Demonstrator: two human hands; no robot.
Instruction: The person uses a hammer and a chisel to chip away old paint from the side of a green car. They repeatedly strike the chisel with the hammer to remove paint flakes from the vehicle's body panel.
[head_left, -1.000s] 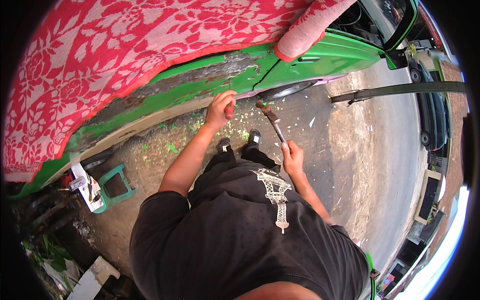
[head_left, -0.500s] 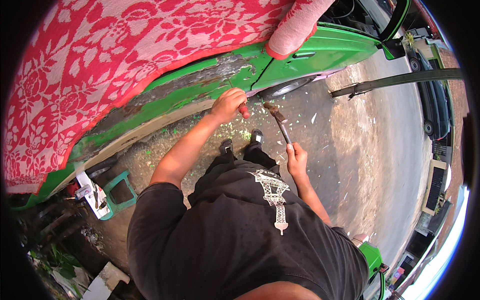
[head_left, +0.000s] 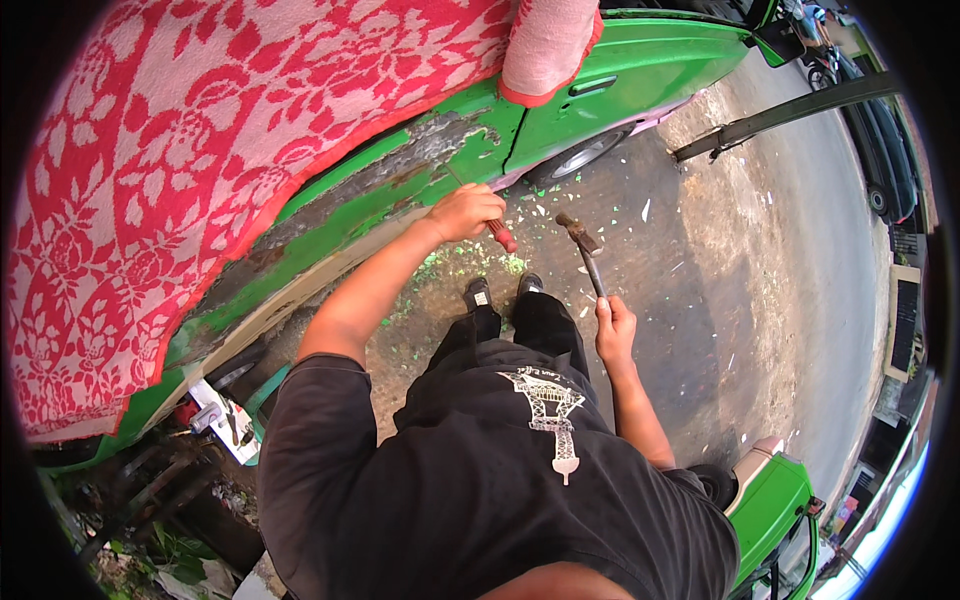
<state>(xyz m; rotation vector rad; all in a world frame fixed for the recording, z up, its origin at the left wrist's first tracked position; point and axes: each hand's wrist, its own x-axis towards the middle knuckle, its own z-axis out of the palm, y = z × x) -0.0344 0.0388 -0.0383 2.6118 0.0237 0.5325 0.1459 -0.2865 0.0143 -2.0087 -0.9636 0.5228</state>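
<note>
My left hand (head_left: 467, 212) is closed around a red-handled screwdriver (head_left: 502, 237). Its thin shaft runs up toward the green car body, where a scraped patch (head_left: 420, 150) shows grey and brown under broken paint; whether the tip touches I cannot tell. A hammer (head_left: 590, 262) is gripped low on its handle by my right hand (head_left: 615, 330). The hammer's head stands to the right of the screwdriver's butt, apart from it. Over the car's upper side lies a red and pink flowered blanket (head_left: 270, 120). Beyond the patch is the green car door (head_left: 640, 62).
Paint flakes litter the ground by my feet. At lower left, a white board (head_left: 238, 432) with tools rests by a green stool (head_left: 268, 388). A post (head_left: 790, 116) slants at upper right, near a dark parked car (head_left: 873, 150). Another green vehicle (head_left: 775, 512) stands at lower right.
The hammer's head has moved right, farther from the screwdriver. The screwdriver stays in my left hand, its handle now tilted more to the right. The whole view has shifted, with more of the lower-right vehicle showing.
</note>
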